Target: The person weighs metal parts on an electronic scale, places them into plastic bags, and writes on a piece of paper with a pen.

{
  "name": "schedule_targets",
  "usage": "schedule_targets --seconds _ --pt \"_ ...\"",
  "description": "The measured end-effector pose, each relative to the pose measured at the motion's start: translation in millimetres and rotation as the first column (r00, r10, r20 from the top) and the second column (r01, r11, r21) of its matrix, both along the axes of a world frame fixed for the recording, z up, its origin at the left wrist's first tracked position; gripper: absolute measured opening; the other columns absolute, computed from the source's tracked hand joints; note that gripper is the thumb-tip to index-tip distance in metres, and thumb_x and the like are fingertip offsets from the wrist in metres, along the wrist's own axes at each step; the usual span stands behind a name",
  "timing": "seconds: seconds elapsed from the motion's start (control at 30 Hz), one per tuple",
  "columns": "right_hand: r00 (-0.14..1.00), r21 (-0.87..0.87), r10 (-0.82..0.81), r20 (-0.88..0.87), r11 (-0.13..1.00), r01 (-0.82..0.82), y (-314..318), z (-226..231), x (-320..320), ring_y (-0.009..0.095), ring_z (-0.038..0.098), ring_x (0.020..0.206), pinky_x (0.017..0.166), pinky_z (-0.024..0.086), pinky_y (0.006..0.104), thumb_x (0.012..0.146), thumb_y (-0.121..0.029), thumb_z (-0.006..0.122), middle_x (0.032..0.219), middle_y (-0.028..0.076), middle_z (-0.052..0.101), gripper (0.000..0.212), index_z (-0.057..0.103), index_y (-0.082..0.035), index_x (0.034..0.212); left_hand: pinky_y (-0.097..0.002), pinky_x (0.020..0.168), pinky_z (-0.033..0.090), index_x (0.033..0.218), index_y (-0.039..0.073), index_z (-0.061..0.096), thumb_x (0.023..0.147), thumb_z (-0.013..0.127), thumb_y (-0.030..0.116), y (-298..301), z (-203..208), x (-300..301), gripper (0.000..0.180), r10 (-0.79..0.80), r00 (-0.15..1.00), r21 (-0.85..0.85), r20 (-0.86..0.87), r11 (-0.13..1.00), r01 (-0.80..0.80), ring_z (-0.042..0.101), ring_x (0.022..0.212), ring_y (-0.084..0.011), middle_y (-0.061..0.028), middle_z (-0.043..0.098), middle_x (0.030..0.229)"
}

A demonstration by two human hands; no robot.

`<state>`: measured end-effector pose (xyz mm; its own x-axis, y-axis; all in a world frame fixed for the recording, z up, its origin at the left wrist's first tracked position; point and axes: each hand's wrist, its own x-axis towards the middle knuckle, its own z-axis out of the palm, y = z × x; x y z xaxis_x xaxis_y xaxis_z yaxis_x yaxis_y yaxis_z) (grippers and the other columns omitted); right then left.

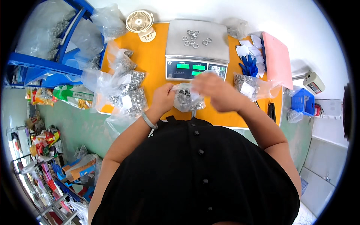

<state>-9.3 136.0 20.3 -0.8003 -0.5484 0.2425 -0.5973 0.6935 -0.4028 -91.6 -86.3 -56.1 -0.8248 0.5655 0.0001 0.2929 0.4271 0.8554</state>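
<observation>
A clear plastic bag (pixel 184 101) of shiny metal rings lies at the table's near edge, in front of my body. My left hand (pixel 163 99) pinches the left side of its mouth. Over the bag's right side, close to the scale's keypad, hovers my right hand (pixel 214 91); motion smears its fingers, and what they may hold is hidden. Just beyond both hands stands a digital scale (pixel 197 69) with lit green displays. Several loose metal rings (pixel 193 36) are scattered on its steel plate (pixel 176 45).
Bags of metal rings (pixel 135 99) crowd the left of the orange table (pixel 150 60). A small fan (pixel 140 23) stands behind them. To the right are another ring bag (pixel 246 85), blue gloves (pixel 249 66), paper slips (pixel 245 50), a pink folder (pixel 276 56) and a black stapler (pixel 271 111).
</observation>
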Motion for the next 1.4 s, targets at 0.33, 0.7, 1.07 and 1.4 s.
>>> schedule_targets --seconds 0.33,0.7,1.07,1.4 --pt "0.804 -0.137 0.225 0.551 0.974 -0.179 29.4 -6.4 -14.6 0.029 0.061 0.081 0.070 0.048 0.0392 0.079 -0.017 0.055 0.082 0.016 0.061 0.022 0.058 -0.001 0.094 -0.0327 0.053 0.042 0.076 -0.003 0.059 0.087 0.046 0.026 15.5 30.0 21.9 0.034 0.278 0.960 -0.234 0.037 0.936 -0.262 0.054 0.057 -0.0224 -0.0155 0.054 0.060" --pt "0.750 0.085 -0.650 0.128 0.760 0.644 83.6 -105.7 -161.3 0.040 0.007 0.131 0.103 0.010 0.0558 0.057 -0.052 0.072 0.144 0.015 0.009 0.095 0.026 -0.026 0.136 -0.0385 0.074 0.045 0.116 -0.002 0.046 0.083 0.052 0.012 33.3 64.3 38.9 0.036 0.191 0.970 -0.241 -0.150 0.945 -0.223 0.052 0.086 -0.0345 -0.0210 0.049 0.104" --pt "0.892 0.057 -0.443 -0.094 0.892 0.449 69.9 -127.9 -199.8 0.027 0.040 0.108 0.089 0.031 0.0463 0.073 -0.041 0.060 0.118 0.008 0.046 0.042 0.058 -0.018 0.109 -0.0286 0.069 0.047 0.118 0.002 0.047 0.082 0.055 0.009 18.3 61.2 37.6 0.038 0.122 0.954 -0.271 -0.274 0.942 -0.198 0.053 0.089 -0.0248 -0.0166 0.047 0.114" --pt "0.864 0.007 -0.440 -0.244 0.890 0.456 67.8 -135.2 -202.6 0.025 0.050 0.084 0.064 0.046 0.0371 0.069 -0.022 0.060 0.089 0.009 0.050 0.016 0.057 -0.011 0.081 -0.0282 0.068 0.046 0.115 0.002 0.049 0.079 0.058 0.009 21.0 63.2 33.9 0.038 0.095 0.953 -0.245 -0.288 0.955 -0.169 0.052 0.090 -0.0247 -0.0160 0.048 0.112"
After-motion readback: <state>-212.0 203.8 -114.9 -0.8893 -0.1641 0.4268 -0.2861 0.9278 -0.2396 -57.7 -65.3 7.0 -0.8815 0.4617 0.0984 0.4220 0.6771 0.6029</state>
